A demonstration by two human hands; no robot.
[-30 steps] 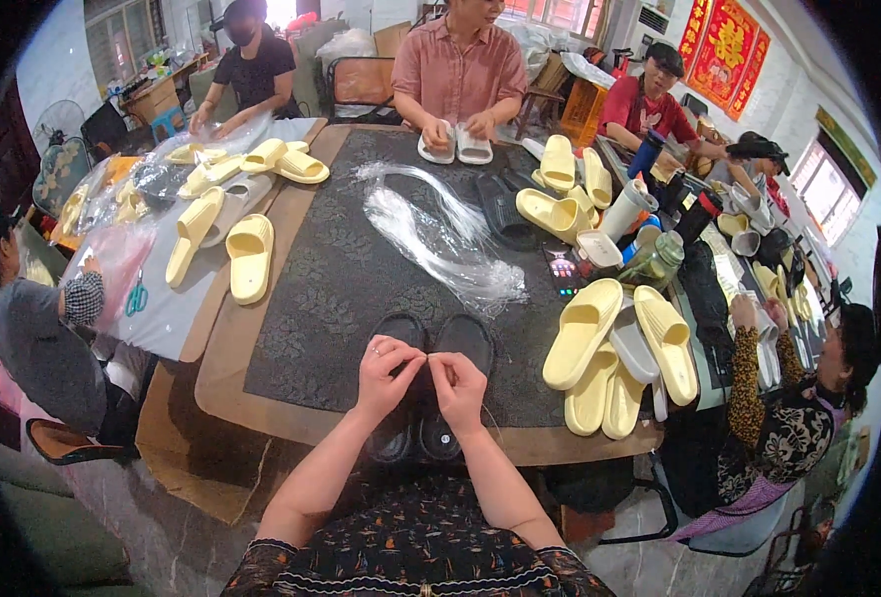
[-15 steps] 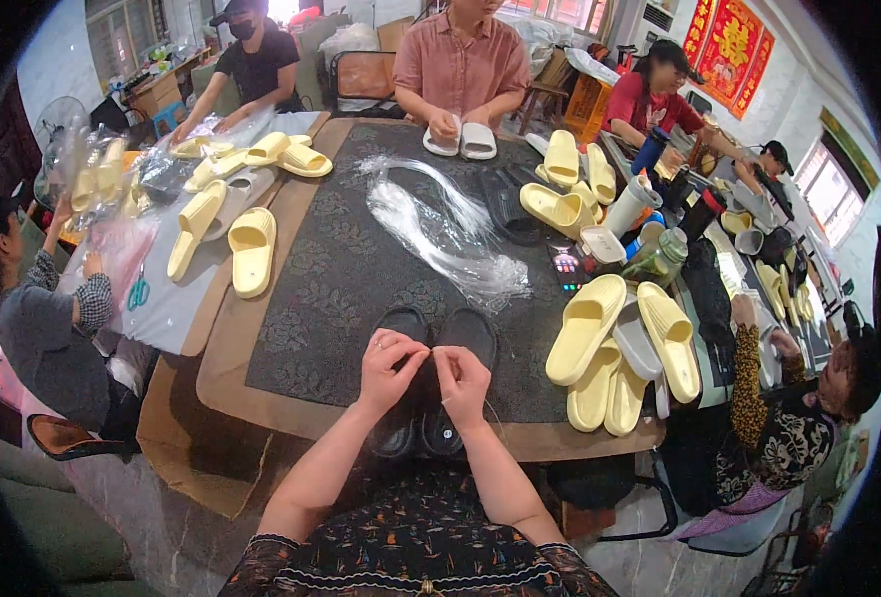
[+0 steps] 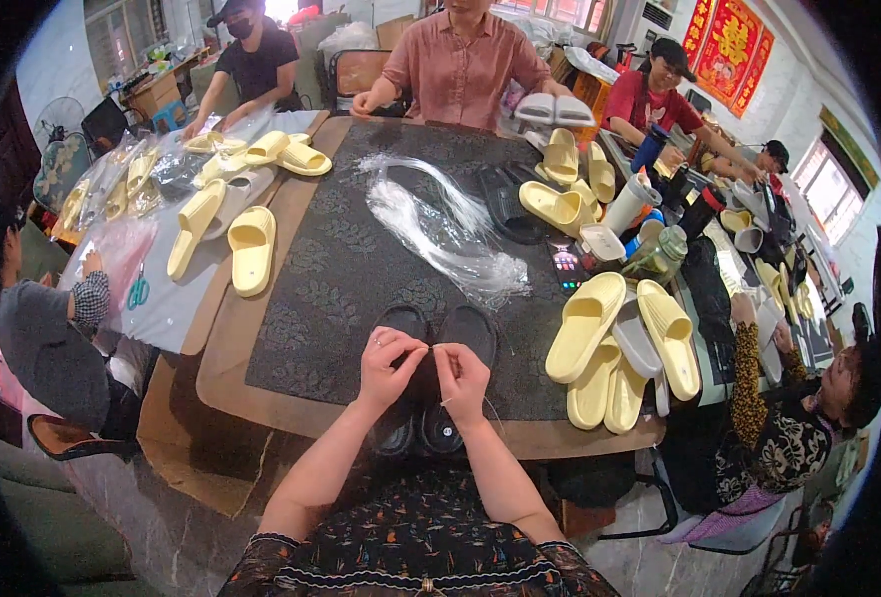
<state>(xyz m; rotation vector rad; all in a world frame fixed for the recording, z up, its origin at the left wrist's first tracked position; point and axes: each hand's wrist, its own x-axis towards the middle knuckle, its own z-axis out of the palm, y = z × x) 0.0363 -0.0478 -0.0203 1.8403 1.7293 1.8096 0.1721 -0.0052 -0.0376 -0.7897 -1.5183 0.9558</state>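
My left hand (image 3: 391, 360) and my right hand (image 3: 462, 378) meet with thumbs and forefingers pinched together. Between them runs a thin, pale strand (image 3: 497, 406), its loose length curving out beside my right wrist; the held part is mostly covered by my fingertips. Right under my hands, a pair of black slippers (image 3: 468, 333) lies at the table's near edge, partly hidden by my hands and forearms. Beyond them a bundle of clear, shiny strands (image 3: 430, 234) is spread over the dark patterned mat (image 3: 311, 289).
Yellow slippers (image 3: 587, 328) are piled with grey ones on my right. More yellow slippers (image 3: 252, 249) lie at left, near teal scissors (image 3: 138, 289). A phone (image 3: 566, 261), bottles (image 3: 664, 249) and another black slipper (image 3: 508, 204) stand or lie right of centre. Several people sit or stand around.
My hands stay pinched in nearly the same place. Across the table, a person has lifted the grey-white slippers off the mat and moved them to the right. The left co-worker's raised hand has dropped.
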